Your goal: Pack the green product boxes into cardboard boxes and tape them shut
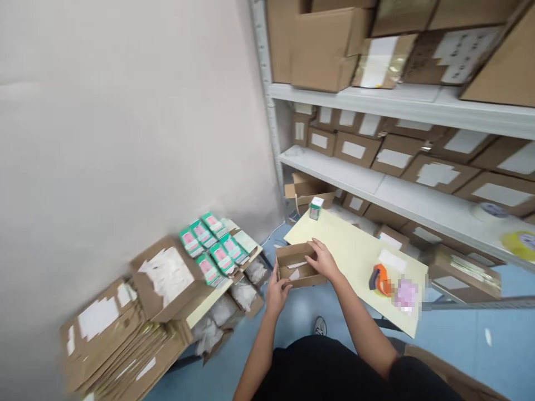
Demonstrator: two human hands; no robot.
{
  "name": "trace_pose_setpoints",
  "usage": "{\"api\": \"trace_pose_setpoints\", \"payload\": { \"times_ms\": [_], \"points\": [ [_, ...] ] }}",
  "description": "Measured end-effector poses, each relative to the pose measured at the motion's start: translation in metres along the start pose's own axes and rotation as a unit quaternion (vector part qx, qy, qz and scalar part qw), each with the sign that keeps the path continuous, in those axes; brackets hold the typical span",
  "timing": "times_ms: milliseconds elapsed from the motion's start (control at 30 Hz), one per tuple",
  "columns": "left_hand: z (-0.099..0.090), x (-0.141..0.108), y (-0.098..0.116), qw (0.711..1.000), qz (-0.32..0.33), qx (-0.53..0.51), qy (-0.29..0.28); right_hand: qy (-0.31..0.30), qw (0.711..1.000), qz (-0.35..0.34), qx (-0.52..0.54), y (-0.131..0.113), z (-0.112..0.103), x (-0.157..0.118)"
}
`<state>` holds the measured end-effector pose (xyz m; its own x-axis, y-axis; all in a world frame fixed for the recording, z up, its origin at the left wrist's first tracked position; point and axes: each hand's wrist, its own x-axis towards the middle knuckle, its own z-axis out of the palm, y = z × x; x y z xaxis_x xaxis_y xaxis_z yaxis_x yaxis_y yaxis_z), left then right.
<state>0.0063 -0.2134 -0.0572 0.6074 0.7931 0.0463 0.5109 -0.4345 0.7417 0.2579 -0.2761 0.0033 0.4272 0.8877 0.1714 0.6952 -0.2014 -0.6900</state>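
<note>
Well to the left of the pale yellow table, across a strip of floor, lie green-and-pink boxes; nearer the table, the left hand has its fingers clamped on the left end of an open carton, held at the table's left edge with white slips inside. The right hand, closest to the table, grips the carton's right part, fingers bent over its wall; if either grip slackened, the carton could tip and spill the slips, while hard squeezing might buckle its walls.
</note>
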Motion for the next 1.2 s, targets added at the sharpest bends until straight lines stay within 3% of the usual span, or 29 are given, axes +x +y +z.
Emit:
{"api": "trace_pose_setpoints", "payload": {
  "times_ms": [133,267,367,500,633,767,900,967,1133,1200],
  "points": [
    [0.054,0.048,0.051,0.995,0.051,0.003,-0.084,0.062,0.994,0.093,-0.012,0.071,-0.064,-0.022],
    [0.097,0.089,0.082,0.985,0.091,-0.001,-0.15,0.125,0.979,0.158,-0.007,0.12,-0.096,-0.04],
    [0.118,0.121,0.088,0.977,0.115,0.002,-0.182,0.151,0.972,0.181,0.006,0.14,-0.104,-0.041],
    [0.138,0.173,0.081,0.964,0.156,-0.002,-0.218,0.166,0.965,0.202,0.002,0.151,-0.11,-0.023],
    [0.168,0.237,0.069,0.948,0.186,-0.013,-0.259,0.169,0.96,0.224,-0.015,0.158,-0.11,0.011],
    [0.195,0.292,0.061,0.937,0.181,-0.009,-0.298,0.171,0.947,0.27,-0.026,0.164,-0.097,0.055],
    [0.197,0.333,0.055,0.917,0.164,-0.001,-0.363,0.181,0.94,0.289,0.02,0.17,-0.071,0.111],
    [0.188,0.353,0.05,0.921,0.163,-0.011,-0.354,0.179,0.935,0.298,0.072,0.175,-0.055,0.145],
    [0.154,0.429,0.038,0.973,0.1,-0.012,-0.208,0.154,0.901,0.351,0.205,0.191,-0.009,0.234],
    [0.142,0.465,0.037,0.981,0.084,-0.004,-0.177,0.137,0.891,0.369,0.226,0.195,0.011,0.264]
  ]
}}
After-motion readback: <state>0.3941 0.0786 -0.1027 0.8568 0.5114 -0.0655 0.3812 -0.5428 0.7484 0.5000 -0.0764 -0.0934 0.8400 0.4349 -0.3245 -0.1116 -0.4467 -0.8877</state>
